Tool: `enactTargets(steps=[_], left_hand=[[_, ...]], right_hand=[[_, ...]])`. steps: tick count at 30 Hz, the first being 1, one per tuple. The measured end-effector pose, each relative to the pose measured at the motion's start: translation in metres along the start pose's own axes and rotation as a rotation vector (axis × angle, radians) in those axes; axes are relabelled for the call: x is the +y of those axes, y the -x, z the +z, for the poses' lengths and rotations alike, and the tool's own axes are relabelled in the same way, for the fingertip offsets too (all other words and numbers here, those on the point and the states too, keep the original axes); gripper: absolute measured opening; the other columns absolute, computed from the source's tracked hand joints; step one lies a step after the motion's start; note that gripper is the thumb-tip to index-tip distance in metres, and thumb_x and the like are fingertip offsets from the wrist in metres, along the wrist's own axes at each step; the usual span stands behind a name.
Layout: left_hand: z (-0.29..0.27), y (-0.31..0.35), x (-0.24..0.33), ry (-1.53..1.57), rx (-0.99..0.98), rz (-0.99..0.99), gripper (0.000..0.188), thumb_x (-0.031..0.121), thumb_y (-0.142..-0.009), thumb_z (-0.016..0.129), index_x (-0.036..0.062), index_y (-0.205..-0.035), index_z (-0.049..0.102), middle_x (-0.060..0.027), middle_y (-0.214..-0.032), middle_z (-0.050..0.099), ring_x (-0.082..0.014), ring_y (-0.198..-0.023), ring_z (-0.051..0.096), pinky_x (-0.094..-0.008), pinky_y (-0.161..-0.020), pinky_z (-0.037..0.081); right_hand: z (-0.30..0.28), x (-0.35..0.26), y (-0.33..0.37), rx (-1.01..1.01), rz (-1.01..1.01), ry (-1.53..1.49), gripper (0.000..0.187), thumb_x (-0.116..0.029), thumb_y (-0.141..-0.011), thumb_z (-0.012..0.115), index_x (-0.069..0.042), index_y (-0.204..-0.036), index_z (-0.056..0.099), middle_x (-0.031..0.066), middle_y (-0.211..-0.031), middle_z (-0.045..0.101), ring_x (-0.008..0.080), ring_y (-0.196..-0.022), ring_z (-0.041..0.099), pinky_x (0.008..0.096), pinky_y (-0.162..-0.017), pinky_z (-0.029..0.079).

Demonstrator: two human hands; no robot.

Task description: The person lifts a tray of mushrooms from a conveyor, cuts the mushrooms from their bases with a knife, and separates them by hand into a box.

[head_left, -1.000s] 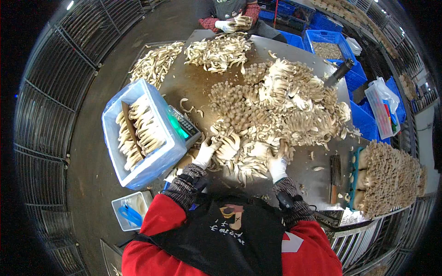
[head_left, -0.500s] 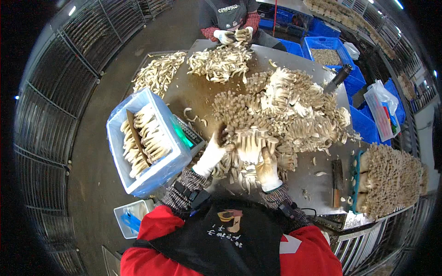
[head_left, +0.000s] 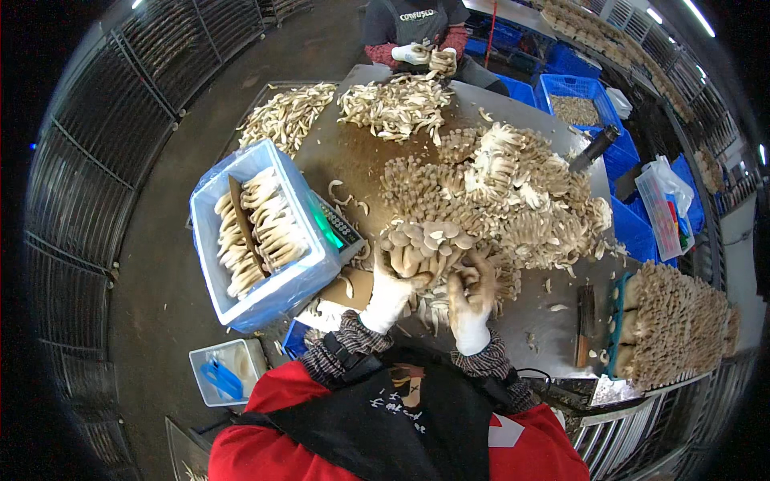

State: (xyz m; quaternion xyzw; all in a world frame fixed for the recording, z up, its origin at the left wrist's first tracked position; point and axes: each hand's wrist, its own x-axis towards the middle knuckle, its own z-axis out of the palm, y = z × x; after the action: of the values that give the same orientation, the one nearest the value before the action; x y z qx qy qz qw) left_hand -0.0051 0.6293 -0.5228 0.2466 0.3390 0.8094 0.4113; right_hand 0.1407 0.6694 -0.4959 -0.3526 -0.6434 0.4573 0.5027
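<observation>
Grip of the left hand, in a white glove, is closed around the lower left of a mushroom cluster, whose rounded caps face up and away from the person. Grip of the right hand, gloved too and stained brown over the fingers, is curled narrow at the cluster's right side; whether its fingertips press on the stems cannot be told. The cluster is held at the near left end of a broad mushroom heap, which spreads over the middle and right of the metal surface.

Left of the hands is a scale with a green-lit display, and right beside it a pale blue crate lined with plastic. Inside, mushrooms lie in two rows, parted by a brown divider. Nearer the person, a small white bin holds something blue.

To the right, a dark flat tool with a wooden end lies on the surface, near a dense block of mushrooms at a teal tray. A black cylinder leans at the heap's far right.

Toward the far edge is a loose mushroom pile, behind which a co-worker in white gloves holds more mushrooms. Blue crates stand beyond the right edge.
</observation>
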Motion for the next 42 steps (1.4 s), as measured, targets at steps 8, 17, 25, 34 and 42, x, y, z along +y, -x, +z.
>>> enactTargets(steps=[8,17,25,34,42], left_hand=[[0.007,0.01,0.032,-0.291,-0.103,0.074,0.109,0.003,-0.059,0.088,0.0077,-0.147,0.022,-0.0136,-0.141,0.043,-0.0272,-0.13,0.048,-0.0432,-0.108,0.045],[0.003,0.008,0.023,-0.106,0.085,-0.034,0.081,-0.005,-0.067,0.074,0.0057,-0.137,0.035,-0.0122,-0.13,0.051,-0.0257,-0.119,0.055,-0.039,-0.1,0.051],[-0.007,0.007,0.007,-0.074,0.112,-0.152,0.088,0.004,-0.072,0.081,0.0031,-0.144,0.03,-0.0132,-0.136,0.049,-0.0251,-0.126,0.05,-0.0382,-0.105,0.045],[-0.017,-0.007,0.002,0.329,-0.092,-0.179,0.08,0.025,-0.086,0.076,0.0083,-0.149,0.03,-0.0078,-0.143,0.047,-0.0224,-0.13,0.048,-0.0391,-0.11,0.041],[-0.009,-0.01,0.003,0.271,-0.224,-0.17,0.099,0.029,-0.079,0.083,0.0113,-0.154,0.019,-0.0086,-0.153,0.034,-0.0247,-0.139,0.038,-0.0399,-0.112,0.038]], right_hand=[[0.004,-0.025,-0.007,-0.279,0.163,-0.382,0.045,-0.019,-0.089,0.071,0.003,-0.124,0.053,0.011,-0.116,0.057,0.0203,-0.106,0.055,0.035,-0.094,0.046],[0.014,-0.024,0.002,-0.039,0.212,-0.281,0.028,-0.007,-0.095,0.059,0.004,-0.12,0.052,0.0086,-0.107,0.06,0.0179,-0.099,0.056,0.0306,-0.091,0.045],[0.022,-0.019,-0.008,-0.187,0.353,-0.39,0.022,0.002,-0.09,0.064,0.001,-0.111,0.056,0.0056,-0.1,0.06,0.0147,-0.086,0.058,0.0297,-0.078,0.05],[-0.015,0.016,-0.012,0.106,0.336,0.079,0.037,-0.024,-0.101,0.053,0.006,-0.123,0.052,0.0099,-0.096,0.061,0.0204,-0.084,0.058,0.0365,-0.081,0.048],[-0.003,0.029,-0.003,0.049,0.279,-0.385,0.042,-0.012,-0.102,0.051,0.004,-0.14,0.043,0.015,-0.134,0.052,0.0254,-0.12,0.054,0.0401,-0.105,0.044]])
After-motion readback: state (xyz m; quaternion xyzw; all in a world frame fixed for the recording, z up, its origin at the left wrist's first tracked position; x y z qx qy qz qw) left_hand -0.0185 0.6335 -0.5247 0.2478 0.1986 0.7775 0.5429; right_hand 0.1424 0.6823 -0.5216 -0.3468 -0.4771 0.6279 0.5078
